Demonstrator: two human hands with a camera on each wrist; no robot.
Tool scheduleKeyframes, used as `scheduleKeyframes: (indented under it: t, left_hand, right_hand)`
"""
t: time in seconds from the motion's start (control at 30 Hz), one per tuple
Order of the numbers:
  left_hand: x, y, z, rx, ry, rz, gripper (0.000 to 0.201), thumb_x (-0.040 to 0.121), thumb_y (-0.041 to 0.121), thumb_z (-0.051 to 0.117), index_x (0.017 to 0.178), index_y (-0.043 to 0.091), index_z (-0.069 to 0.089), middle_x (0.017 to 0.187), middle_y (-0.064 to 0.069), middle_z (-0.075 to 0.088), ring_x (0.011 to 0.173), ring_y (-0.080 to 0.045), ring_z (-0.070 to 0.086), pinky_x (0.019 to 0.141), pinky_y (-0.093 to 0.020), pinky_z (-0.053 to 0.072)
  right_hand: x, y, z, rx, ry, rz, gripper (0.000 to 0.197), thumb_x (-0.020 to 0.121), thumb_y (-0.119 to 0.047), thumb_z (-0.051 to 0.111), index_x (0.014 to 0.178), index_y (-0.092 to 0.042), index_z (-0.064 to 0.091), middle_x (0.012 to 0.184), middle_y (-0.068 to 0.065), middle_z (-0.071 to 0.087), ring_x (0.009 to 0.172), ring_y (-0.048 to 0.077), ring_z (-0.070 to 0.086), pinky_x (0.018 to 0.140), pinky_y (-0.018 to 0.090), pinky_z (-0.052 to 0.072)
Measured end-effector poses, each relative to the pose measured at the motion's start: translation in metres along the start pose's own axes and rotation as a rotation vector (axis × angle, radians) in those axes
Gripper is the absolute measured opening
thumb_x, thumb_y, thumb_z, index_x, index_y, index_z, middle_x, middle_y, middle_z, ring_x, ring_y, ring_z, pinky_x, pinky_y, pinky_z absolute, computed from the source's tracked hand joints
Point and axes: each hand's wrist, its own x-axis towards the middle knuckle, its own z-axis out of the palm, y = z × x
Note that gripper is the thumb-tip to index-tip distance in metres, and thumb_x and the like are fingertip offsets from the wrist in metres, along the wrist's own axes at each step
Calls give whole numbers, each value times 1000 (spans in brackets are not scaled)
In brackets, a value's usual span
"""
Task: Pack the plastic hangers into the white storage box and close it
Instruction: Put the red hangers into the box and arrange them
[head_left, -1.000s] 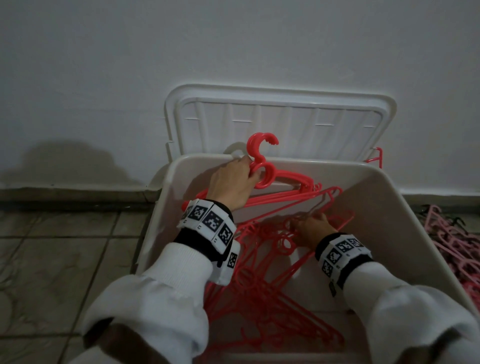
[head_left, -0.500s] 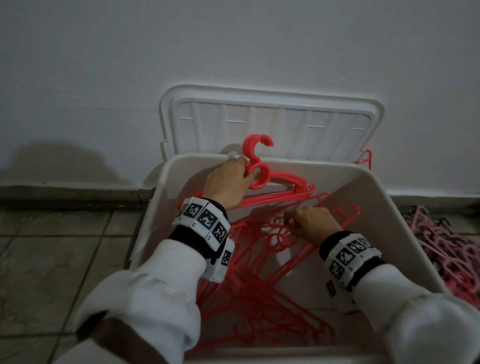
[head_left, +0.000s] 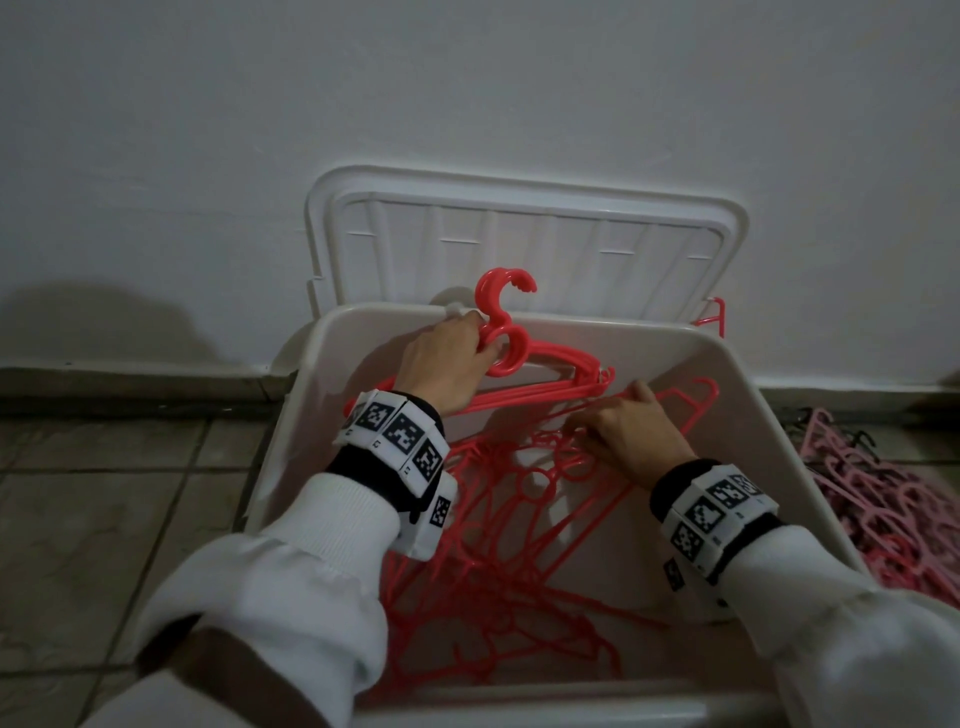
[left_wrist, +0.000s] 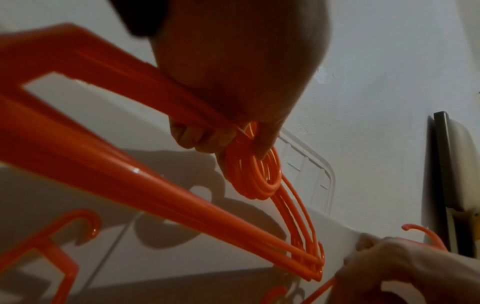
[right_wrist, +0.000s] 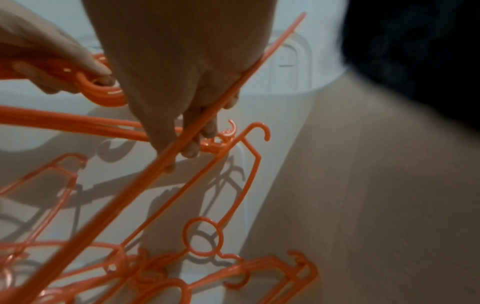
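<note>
The white storage box (head_left: 810, 467) stands open on the floor, its lid (head_left: 524, 244) leaning upright against the wall behind it. My left hand (head_left: 457, 358) grips a stacked bundle of red hangers (head_left: 545, 371) by the neck rings at the box's far wall, hooks poking above the rim. The left wrist view shows my fingers (left_wrist: 197, 139) curled round those rings (left_wrist: 257, 179). My right hand (head_left: 623, 431) pinches the bar of a loose red hanger (right_wrist: 197, 131) from the tangled pile (head_left: 498, 587) in the box. One red hanger (head_left: 714, 314) hooks over the far right corner.
A heap of pink hangers (head_left: 893, 499) lies on the tiled floor right of the box. Grey floor tiles (head_left: 130, 519) spread to the left. The white wall (head_left: 467, 104) rises directly behind the lid, with a grey skirting along its foot.
My right hand has lifted and moved toward the box's far side, pulling a loose hanger up out of the pile. My left hand keeps its hold on the bundle in the same spot.
</note>
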Motion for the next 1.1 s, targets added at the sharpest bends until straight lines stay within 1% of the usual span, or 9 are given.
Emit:
scheduleKeyframes:
  t: [0.2,0.27,0.33,0.4,0.47,0.63,0.77,1.03,1.1]
  left_hand:
    - [1,-1,3,13,-5,5,27,97,38,43,103,14,54,101,-7,62,93,-27,60,75,-35,42]
    - [2,-1,3,27,-6,4,29,97,38,43,105,13,54,103,-8,62,95,-29,60,76,-36,41]
    - [2,-1,4,34,-2,1,30,97,39,42,105,13,55,104,-8,62,95,-29,60,76,-37,42]
    - [3,-1,4,24,-4,3,29,97,39,42,104,14,55,103,-7,62,94,-28,60,78,-38,45]
    - [3,-2,5,21,-4,4,29,97,39,42,104,14,55,103,-6,62,94,-28,60,81,-40,47]
    - [4,-3,6,26,3,12,29,97,39,42,106,15,56,103,-5,62,92,-26,61,80,-39,48]
    - [4,-3,7,28,-4,13,31,97,39,42,109,15,56,102,-4,63,92,-25,61,81,-39,48]
    - [3,-2,6,-29,-29,-18,30,97,37,43,111,14,55,104,-6,64,96,-28,60,83,-39,47]
    - [3,-2,6,-61,-30,-27,29,97,38,43,109,14,56,102,-6,65,95,-27,61,84,-40,48]
  right_hand:
    - [2,-9,1,-33,105,-123,11,57,-35,67,68,-36,70,63,-13,67,64,8,67,79,32,27]
    - [3,-15,3,-14,116,-187,17,52,-33,79,67,-34,70,63,-14,67,65,8,67,84,35,39]
    - [2,-19,1,69,126,-205,20,55,-29,80,72,-31,70,68,-13,68,68,9,67,81,30,35]
    - [3,-21,-2,93,140,-190,9,68,-32,63,75,-30,69,72,-13,69,70,10,67,77,29,27]
    - [4,-21,0,73,135,-160,21,75,-36,49,77,-31,69,76,-13,70,75,10,68,82,31,26]
    - [4,-11,6,-4,119,-219,16,58,-25,78,72,-29,70,69,-11,67,73,13,68,92,45,35]
    - [-1,-12,9,-63,82,-212,4,60,-31,67,64,-31,68,57,-12,61,61,10,63,81,34,27]
    - [-13,13,-7,193,120,-76,45,75,-45,34,94,-27,71,102,-8,71,102,16,62,90,30,19]
    - [-18,20,-12,228,161,-43,45,76,-44,38,98,-24,71,104,-5,70,105,19,61,94,32,19]
